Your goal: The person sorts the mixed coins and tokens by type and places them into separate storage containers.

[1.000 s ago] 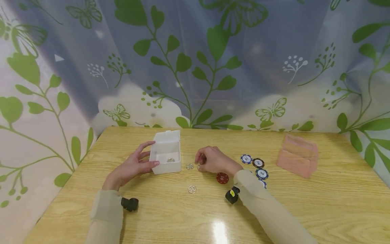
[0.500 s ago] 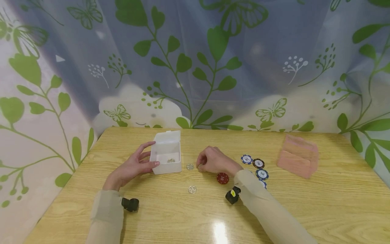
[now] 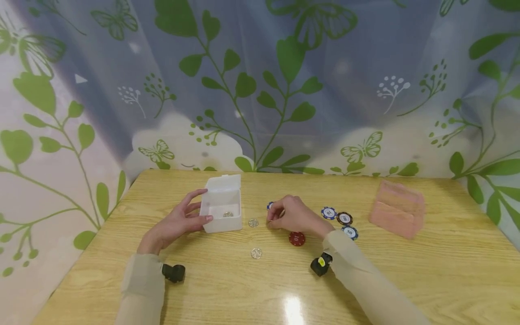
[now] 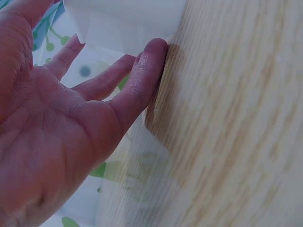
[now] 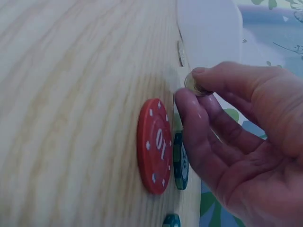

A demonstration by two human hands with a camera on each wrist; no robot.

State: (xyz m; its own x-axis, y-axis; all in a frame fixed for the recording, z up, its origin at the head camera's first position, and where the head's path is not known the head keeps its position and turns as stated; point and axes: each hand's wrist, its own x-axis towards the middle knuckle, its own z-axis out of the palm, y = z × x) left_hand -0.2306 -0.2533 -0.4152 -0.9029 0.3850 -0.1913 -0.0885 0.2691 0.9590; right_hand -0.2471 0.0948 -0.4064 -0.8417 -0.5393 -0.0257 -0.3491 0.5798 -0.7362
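My left hand (image 3: pixel 175 222) holds the left side of a white lidded box (image 3: pixel 225 225), thumb at the front and fingers farther back. The lid stands up at the back, and small shiny coins (image 3: pixel 228 214) lie inside; their number is unclear. Right of the box, my right hand (image 3: pixel 295 215) pinches a coin (image 5: pixel 191 83) between thumb and fingertips, as the right wrist view shows. One silvery coin (image 3: pixel 253 223) lies between box and right hand, another coin (image 3: pixel 256 253) nearer the front. Just below the right hand is a red poker chip (image 3: pixel 297 239) marked 10.
Beyond the right hand's fingers a blue chip (image 3: pixel 270 206) peeks out. To the right lie a blue-and-white chip (image 3: pixel 328 213), a black chip (image 3: pixel 345 218) and a blue 50 chip (image 3: pixel 350 232). A pink translucent pouch (image 3: pixel 398 209) lies farther right. A patterned curtain (image 3: pixel 260 90) hangs behind the table.
My right hand has picked up the coin and shifted slightly right. A blue chip behind its fingers has come into view, while the lowest blue chip is now covered by the sleeve. The left hand stays put.
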